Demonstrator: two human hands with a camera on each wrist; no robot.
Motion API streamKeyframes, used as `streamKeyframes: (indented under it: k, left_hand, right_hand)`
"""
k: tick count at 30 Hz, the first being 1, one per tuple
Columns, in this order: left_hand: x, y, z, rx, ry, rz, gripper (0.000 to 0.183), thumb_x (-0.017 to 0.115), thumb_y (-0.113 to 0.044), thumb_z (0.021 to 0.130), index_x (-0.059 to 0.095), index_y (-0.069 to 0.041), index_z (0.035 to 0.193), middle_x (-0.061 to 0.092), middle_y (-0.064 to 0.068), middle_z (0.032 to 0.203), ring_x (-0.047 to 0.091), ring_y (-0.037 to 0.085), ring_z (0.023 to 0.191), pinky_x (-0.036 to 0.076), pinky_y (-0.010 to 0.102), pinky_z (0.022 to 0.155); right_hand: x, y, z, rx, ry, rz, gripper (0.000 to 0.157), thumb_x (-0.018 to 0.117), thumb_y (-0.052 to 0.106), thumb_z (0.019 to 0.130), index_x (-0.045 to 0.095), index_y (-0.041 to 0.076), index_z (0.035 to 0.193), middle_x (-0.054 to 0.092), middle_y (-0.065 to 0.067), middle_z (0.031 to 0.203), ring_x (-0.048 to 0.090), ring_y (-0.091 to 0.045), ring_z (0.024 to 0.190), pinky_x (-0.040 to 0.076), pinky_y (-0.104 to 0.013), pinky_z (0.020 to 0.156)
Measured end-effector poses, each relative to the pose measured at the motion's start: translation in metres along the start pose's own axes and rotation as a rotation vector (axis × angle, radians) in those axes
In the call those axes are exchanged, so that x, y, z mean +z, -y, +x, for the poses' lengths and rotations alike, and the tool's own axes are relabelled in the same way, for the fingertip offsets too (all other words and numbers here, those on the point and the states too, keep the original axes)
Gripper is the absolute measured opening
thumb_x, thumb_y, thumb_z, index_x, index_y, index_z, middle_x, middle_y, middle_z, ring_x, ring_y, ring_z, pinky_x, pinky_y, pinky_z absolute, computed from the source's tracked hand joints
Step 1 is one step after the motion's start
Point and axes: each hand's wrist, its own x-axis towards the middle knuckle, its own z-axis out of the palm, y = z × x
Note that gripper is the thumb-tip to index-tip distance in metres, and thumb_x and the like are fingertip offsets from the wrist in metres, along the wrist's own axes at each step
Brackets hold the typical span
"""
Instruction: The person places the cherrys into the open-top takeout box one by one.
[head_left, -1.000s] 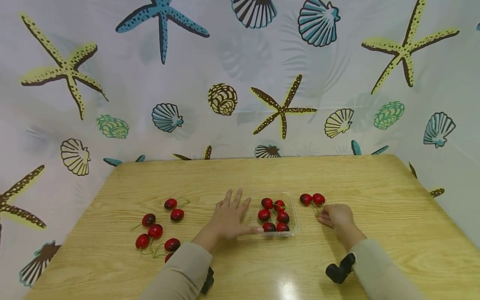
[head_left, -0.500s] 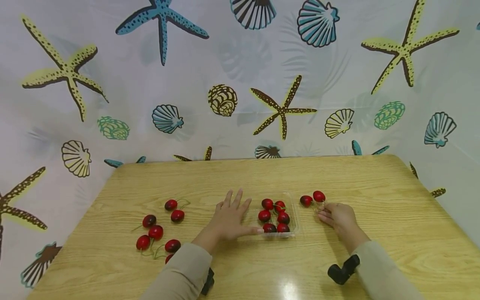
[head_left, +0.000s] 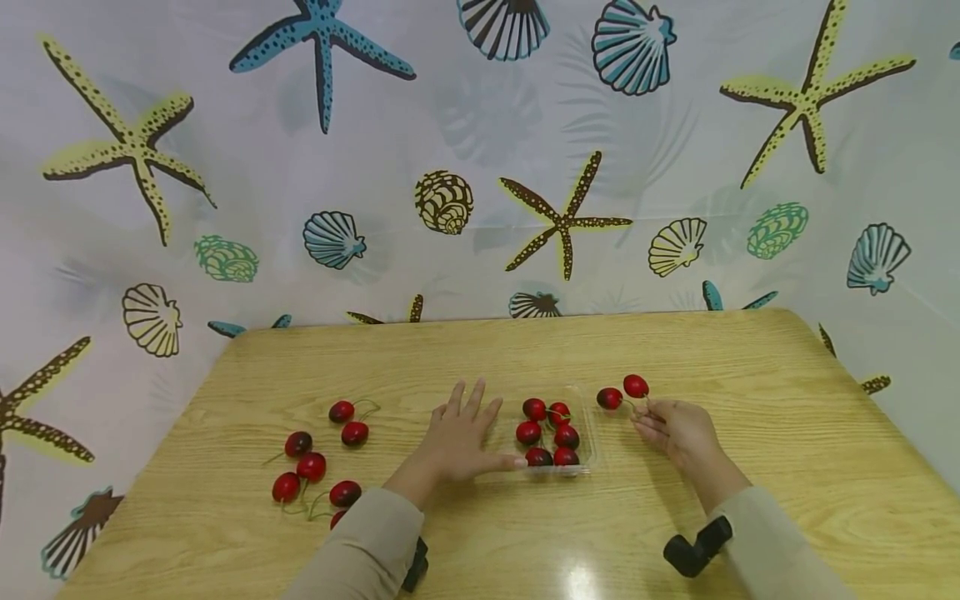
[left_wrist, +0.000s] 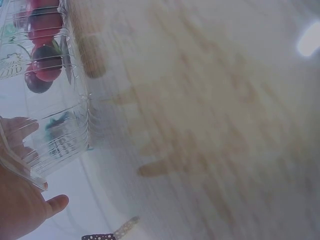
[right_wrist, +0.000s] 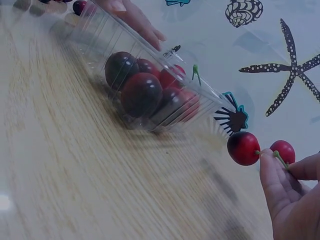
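A clear plastic box [head_left: 581, 468] holds several red cherries [head_left: 528, 432] along its right side. My left hand [head_left: 459, 442] lies spread over the box's left part, fingers straight and thumb along the near rim; in the left wrist view the hand [left_wrist: 22, 200] is at the box's edge. To the right of the box, my right hand [head_left: 681, 432] pinches the stems of a pair of cherries [head_left: 636, 386]. In the right wrist view one of these cherries [right_wrist: 243, 148] hangs beyond the fingertips, the other partly behind the fingers.
Several more cherries [head_left: 311, 466] with green stems lie on the wooden table [head_left: 480, 542] to the left; one is partly hidden by my left sleeve [head_left: 360, 542]. A cloth backdrop [head_left: 480, 275] with shells and starfish stands behind the table's far edge.
My right hand has shifted slightly, and the cherry pair it pinches has moved a little up in the head view, its two cherries slightly farther apart. My left hand stays in place.
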Motion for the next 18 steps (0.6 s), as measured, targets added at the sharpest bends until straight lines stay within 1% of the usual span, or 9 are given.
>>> streamKeyframes:
  k: [4, 10, 13, 18]
  left_hand:
    - [0.0, -0.001, 0.0, 0.002, 0.0, 0.009, 0.097, 0.037, -0.078, 0.065, 0.022, -0.017, 0.138, -0.001, 0.009, 0.143, -0.005, 0.033, 0.128, 0.011, 0.054, 0.096]
    - [-0.002, -0.002, -0.001, 0.004, 0.004, 0.008, 0.096, 0.039, -0.076, 0.066, 0.021, -0.016, 0.138, 0.0, 0.009, 0.143, -0.006, 0.033, 0.128, 0.01, 0.053, 0.096]
    - [-0.002, -0.002, -0.001, 0.005, 0.003, 0.012, 0.095, 0.039, -0.075, 0.067, 0.021, -0.016, 0.139, 0.0, 0.009, 0.143, -0.006, 0.032, 0.128, 0.01, 0.053, 0.096]
    - [-0.002, -0.002, -0.002, 0.015, -0.007, 0.015, 0.093, 0.042, -0.073, 0.068, 0.022, -0.015, 0.138, 0.003, 0.011, 0.143, -0.005, 0.033, 0.128, 0.011, 0.053, 0.096]
  right_hand:
    - [0.001, 0.003, -0.003, -0.019, 0.02, -0.009, 0.03, 0.037, 0.003, 0.091, 0.037, -0.017, 0.114, 0.06, -0.005, 0.075, 0.061, -0.013, 0.072, 0.046, -0.023, 0.071]
    - [0.003, 0.008, -0.007, -0.023, 0.037, -0.002, 0.028, 0.039, 0.004, 0.091, 0.039, -0.015, 0.111, 0.06, -0.005, 0.077, 0.061, -0.014, 0.075, 0.046, -0.024, 0.073]
    - [0.005, 0.01, -0.009, -0.034, 0.062, 0.013, 0.026, 0.039, 0.004, 0.091, 0.038, -0.014, 0.11, 0.061, -0.005, 0.079, 0.061, -0.015, 0.077, 0.046, -0.025, 0.073]
    - [0.008, 0.013, -0.013, -0.056, 0.111, 0.045, 0.019, 0.038, 0.003, 0.091, 0.043, -0.011, 0.104, 0.062, -0.005, 0.078, 0.062, -0.016, 0.077, 0.046, -0.026, 0.073]
